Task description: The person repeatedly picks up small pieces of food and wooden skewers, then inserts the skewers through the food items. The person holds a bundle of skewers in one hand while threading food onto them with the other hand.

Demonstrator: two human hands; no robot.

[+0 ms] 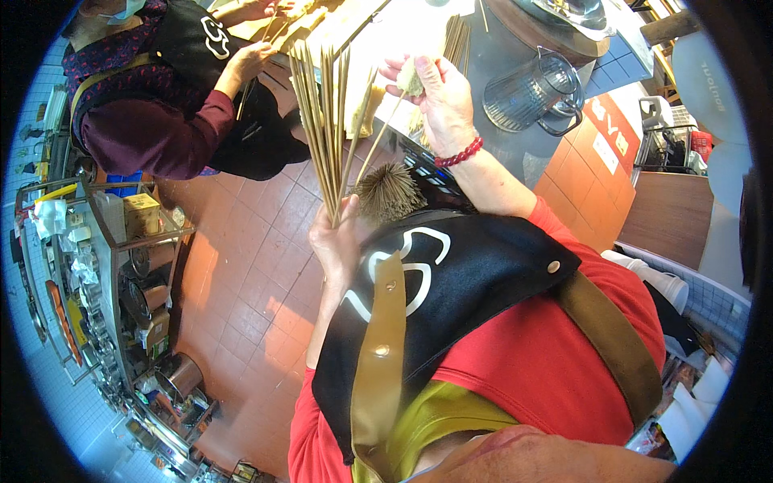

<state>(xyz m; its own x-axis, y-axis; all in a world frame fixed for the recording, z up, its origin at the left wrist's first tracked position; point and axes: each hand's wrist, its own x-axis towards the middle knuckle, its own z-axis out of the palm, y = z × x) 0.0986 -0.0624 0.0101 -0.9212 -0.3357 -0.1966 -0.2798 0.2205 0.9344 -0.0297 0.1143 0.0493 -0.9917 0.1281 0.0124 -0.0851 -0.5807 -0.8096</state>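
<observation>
My left hand (334, 237) is wrapped round the lower ends of a fanned bundle of wooden skewers (326, 137). A single skewer (382, 133) slants away from that bundle toward my right hand (447, 105), which wears a red bead bracelet. There, thumb and fingers pinch a pale green, leafy-looking piece of food (410, 77) at this skewer's far end. Whether the tip has gone through the piece I cannot tell. Between my arms, close to my apron, stands a dense upright bunch of sticks (390, 191).
Ahead is a brightly lit table with another skewer bundle (456, 44) and a ribbed clear jug (531, 92). At the far left a co-worker in a dark apron (193, 48) handles sticks. A metal rack (121, 233) with pots stands on the left, above tiled floor (250, 282).
</observation>
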